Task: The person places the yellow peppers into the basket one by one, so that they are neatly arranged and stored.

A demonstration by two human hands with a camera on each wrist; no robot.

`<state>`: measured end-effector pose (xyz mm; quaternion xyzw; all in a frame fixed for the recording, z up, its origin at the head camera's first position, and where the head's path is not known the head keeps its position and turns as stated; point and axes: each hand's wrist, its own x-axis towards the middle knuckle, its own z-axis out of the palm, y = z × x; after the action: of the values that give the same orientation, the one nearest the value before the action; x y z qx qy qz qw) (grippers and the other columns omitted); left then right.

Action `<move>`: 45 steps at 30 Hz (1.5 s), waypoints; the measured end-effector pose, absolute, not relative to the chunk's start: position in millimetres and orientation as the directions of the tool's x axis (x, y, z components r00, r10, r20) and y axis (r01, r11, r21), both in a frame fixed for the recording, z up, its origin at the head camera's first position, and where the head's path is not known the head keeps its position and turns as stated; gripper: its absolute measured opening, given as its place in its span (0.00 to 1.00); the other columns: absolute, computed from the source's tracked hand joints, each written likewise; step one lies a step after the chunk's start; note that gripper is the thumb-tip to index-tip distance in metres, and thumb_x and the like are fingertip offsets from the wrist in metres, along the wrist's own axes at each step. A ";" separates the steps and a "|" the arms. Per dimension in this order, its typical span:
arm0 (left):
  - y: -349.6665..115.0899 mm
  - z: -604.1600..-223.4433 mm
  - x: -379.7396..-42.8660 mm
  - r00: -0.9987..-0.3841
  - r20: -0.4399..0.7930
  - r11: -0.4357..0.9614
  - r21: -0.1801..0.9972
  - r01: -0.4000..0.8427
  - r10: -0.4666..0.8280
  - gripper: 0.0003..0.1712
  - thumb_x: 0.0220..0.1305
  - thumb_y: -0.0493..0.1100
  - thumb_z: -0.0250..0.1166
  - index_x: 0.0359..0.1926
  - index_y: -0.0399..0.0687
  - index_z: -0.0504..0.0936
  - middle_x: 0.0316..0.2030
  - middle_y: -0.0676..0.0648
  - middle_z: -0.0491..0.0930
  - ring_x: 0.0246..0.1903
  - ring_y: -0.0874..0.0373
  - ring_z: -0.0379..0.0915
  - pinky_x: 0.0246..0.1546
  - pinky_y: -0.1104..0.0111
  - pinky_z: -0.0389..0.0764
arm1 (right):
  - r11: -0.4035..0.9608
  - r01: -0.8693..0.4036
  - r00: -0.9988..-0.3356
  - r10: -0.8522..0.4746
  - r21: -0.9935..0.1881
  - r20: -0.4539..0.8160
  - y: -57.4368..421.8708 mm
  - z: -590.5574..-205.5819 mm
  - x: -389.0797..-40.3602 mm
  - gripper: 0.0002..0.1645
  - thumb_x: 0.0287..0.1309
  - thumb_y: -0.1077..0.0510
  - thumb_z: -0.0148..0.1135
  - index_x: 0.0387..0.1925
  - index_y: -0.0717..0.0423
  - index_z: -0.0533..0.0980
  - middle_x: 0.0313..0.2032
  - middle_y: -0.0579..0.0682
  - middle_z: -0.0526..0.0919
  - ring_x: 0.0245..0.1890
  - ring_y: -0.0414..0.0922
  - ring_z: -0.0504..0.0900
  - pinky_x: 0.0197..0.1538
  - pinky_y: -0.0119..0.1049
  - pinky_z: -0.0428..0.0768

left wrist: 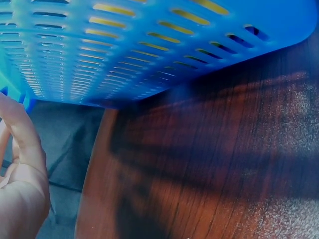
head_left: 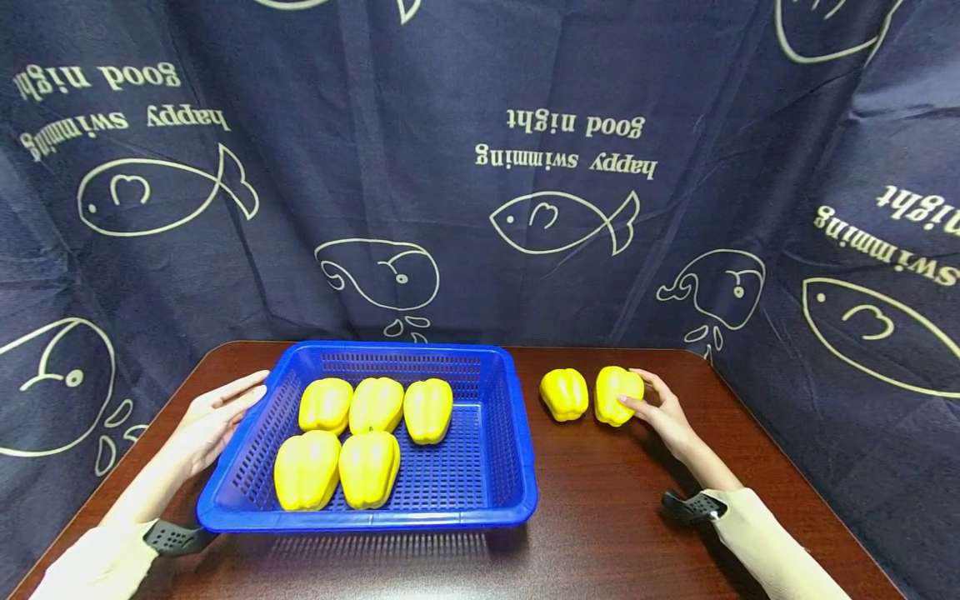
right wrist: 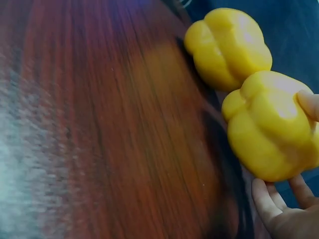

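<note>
At the right of the head view my right hand [head_left: 663, 414] grips a yellow bell pepper [head_left: 615, 396], thumb on its near side and fingers round the far side. In the right wrist view, fingertips [right wrist: 264, 199] show at the edge of this pepper [right wrist: 274, 124]. Just left of it sits another yellow bell pepper [head_left: 564, 394]. My left hand [head_left: 206, 429] lies along the left rim of a blue plastic basket [head_left: 525, 450], its fingers fairly straight and touching the rim. Several yellow bell peppers [head_left: 306, 471] rest inside the basket, grouped toward its left and middle.
Everything stands on a dark brown wooden table [head_left: 600, 517] with rounded far corners. A dark blue cloth [head_left: 450, 108] printed with fish and lettering hangs behind and at both sides. Each wrist carries a dark strap [head_left: 176, 537].
</note>
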<state>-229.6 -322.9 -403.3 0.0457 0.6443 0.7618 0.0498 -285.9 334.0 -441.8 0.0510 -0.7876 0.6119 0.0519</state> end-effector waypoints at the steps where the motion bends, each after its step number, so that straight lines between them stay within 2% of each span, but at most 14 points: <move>1: -323.0 -403.3 -229.5 -0.991 0.006 -0.163 0.986 -0.016 0.133 0.18 0.72 0.40 0.53 0.52 0.69 0.80 0.41 0.65 0.84 0.38 0.67 0.83 0.35 0.72 0.84 | 0.258 -0.147 -0.989 -0.013 -0.955 0.149 333.7 -440.5 -283.8 0.38 0.59 0.60 0.65 0.66 0.62 0.58 0.45 0.37 0.72 0.41 0.30 0.78 0.42 0.24 0.80; 7: -323.5 -402.9 -228.8 -0.992 0.003 -0.153 0.988 -0.016 0.125 0.18 0.72 0.40 0.54 0.53 0.69 0.79 0.41 0.66 0.84 0.38 0.67 0.83 0.36 0.72 0.84 | 0.309 -0.197 -0.979 -0.015 -0.930 0.202 332.7 -432.9 -272.3 0.39 0.56 0.59 0.66 0.66 0.62 0.60 0.44 0.35 0.76 0.38 0.30 0.79 0.39 0.25 0.81; 13: -324.9 -403.3 -228.7 -0.990 0.013 -0.170 0.985 -0.011 0.139 0.18 0.72 0.39 0.53 0.51 0.69 0.80 0.41 0.65 0.84 0.38 0.67 0.83 0.35 0.72 0.84 | 0.344 -0.203 -0.976 0.001 -0.917 0.217 324.2 -423.0 -260.9 0.37 0.55 0.57 0.67 0.64 0.58 0.64 0.43 0.33 0.76 0.37 0.29 0.80 0.39 0.27 0.80; 21: -326.0 -403.2 -229.7 -0.990 0.006 -0.171 0.985 -0.018 0.139 0.18 0.72 0.40 0.53 0.52 0.68 0.80 0.41 0.65 0.84 0.38 0.67 0.83 0.36 0.72 0.84 | 0.052 -0.119 -0.993 -0.032 -0.992 0.117 304.6 -403.1 -246.2 0.27 0.59 0.62 0.63 0.58 0.44 0.67 0.47 0.41 0.72 0.42 0.32 0.80 0.44 0.26 0.82; 23: -325.6 -403.2 -229.2 -0.990 0.006 -0.170 0.985 -0.018 0.138 0.18 0.72 0.40 0.53 0.52 0.69 0.80 0.41 0.65 0.84 0.38 0.67 0.83 0.35 0.72 0.84 | 0.048 -0.085 -0.996 -0.043 -0.995 0.083 298.8 -396.5 -242.6 0.28 0.60 0.62 0.62 0.59 0.44 0.65 0.48 0.42 0.70 0.42 0.31 0.80 0.45 0.26 0.81; 26: -324.7 -403.3 -228.6 -0.991 0.006 -0.167 0.986 -0.016 0.130 0.18 0.72 0.40 0.53 0.52 0.69 0.80 0.41 0.65 0.84 0.38 0.67 0.83 0.35 0.72 0.84 | 0.036 -0.062 -0.997 -0.044 -0.997 0.060 290.1 -388.8 -238.9 0.30 0.60 0.64 0.61 0.62 0.51 0.62 0.48 0.43 0.69 0.42 0.32 0.80 0.45 0.27 0.81; 30: -324.0 -403.8 -228.6 -0.993 0.002 -0.157 0.987 -0.016 0.117 0.17 0.72 0.40 0.54 0.51 0.70 0.80 0.40 0.66 0.84 0.37 0.67 0.83 0.35 0.73 0.84 | 0.027 -0.053 -0.998 -0.048 -0.998 0.052 280.0 -381.2 -234.2 0.31 0.61 0.65 0.59 0.64 0.56 0.60 0.49 0.44 0.70 0.41 0.33 0.81 0.45 0.28 0.82; 45: -323.7 -404.3 -229.9 -0.991 0.008 -0.169 0.986 -0.015 0.135 0.18 0.72 0.40 0.53 0.51 0.70 0.80 0.41 0.65 0.84 0.37 0.66 0.83 0.35 0.72 0.84 | 0.041 -0.080 -0.994 -0.083 -0.996 0.076 241.4 -355.0 -217.8 0.30 0.61 0.64 0.58 0.64 0.52 0.61 0.50 0.45 0.69 0.45 0.35 0.79 0.48 0.28 0.81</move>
<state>-229.9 -323.7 -404.3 0.0468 0.6428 0.7630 0.0491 -217.8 241.4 -355.0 0.0565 -0.7214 0.6902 -0.0012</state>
